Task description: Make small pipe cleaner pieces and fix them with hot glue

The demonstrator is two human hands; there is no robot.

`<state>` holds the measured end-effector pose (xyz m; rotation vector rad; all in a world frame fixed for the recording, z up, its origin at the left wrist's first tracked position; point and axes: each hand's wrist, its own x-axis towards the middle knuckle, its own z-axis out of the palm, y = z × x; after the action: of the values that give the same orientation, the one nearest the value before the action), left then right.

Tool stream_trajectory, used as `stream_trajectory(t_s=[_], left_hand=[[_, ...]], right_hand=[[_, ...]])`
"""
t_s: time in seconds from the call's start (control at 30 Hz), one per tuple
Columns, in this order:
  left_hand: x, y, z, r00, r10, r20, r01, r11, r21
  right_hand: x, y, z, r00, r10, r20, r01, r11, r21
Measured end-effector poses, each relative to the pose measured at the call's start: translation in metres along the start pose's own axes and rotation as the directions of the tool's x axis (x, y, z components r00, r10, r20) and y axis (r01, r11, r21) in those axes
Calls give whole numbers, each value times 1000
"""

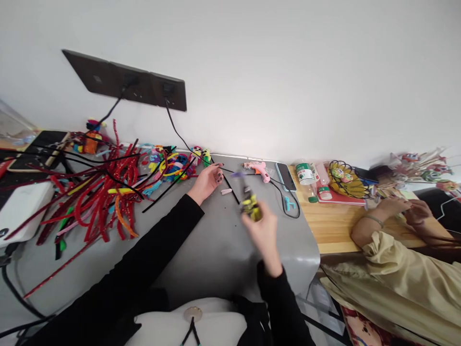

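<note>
My right hand [262,225] is closed around pliers [250,205] with yellow and black handles, held above the grey tabletop [216,235]. The tool is smeared by motion, and a purple blur [237,175] shows at its tip. To its left, my left hand [209,182] rests with the palm turned up and the fingers loosely curled and apart; nothing shows in them. A black pipe cleaner [230,186] lies beside that hand, close to a small pale pink piece [226,191].
A heap of red pipe cleaners [118,192] and coloured pieces [173,166] covers the left side. A pink glue gun [260,169], its cord, a phone [285,177] and a blue piece [288,203] lie right. Beyond are bottles [304,174], a basket [345,185] and another person's hands [396,209].
</note>
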<state>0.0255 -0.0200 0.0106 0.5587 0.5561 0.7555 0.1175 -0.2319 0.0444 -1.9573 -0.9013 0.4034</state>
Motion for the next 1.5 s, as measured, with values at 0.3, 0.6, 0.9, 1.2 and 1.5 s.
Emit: stream_trajectory(t_s=[0.3,0.6,0.9,1.2,1.5], left_hand=[[-7,12,5,997,-7,77,21,984,-176],[-3,8,7,1000,13,10,-10,973,-230],[-1,5,4,995,96,-13,-96,965,-243],[-8,10,7,988,123,94,-97,966,-238],[-7,10,8,983,138,123,-117,980,-160]], right_hand=[[-32,-20,14,919,-249,305,220,967,124],[-3,-21,-8,999,-9,-48,13,996,90],[3,-20,-12,965,86,-247,-72,995,62],[-41,-27,14,958,-184,219,174,983,62],[-23,-11,16,970,-195,148,192,981,40]])
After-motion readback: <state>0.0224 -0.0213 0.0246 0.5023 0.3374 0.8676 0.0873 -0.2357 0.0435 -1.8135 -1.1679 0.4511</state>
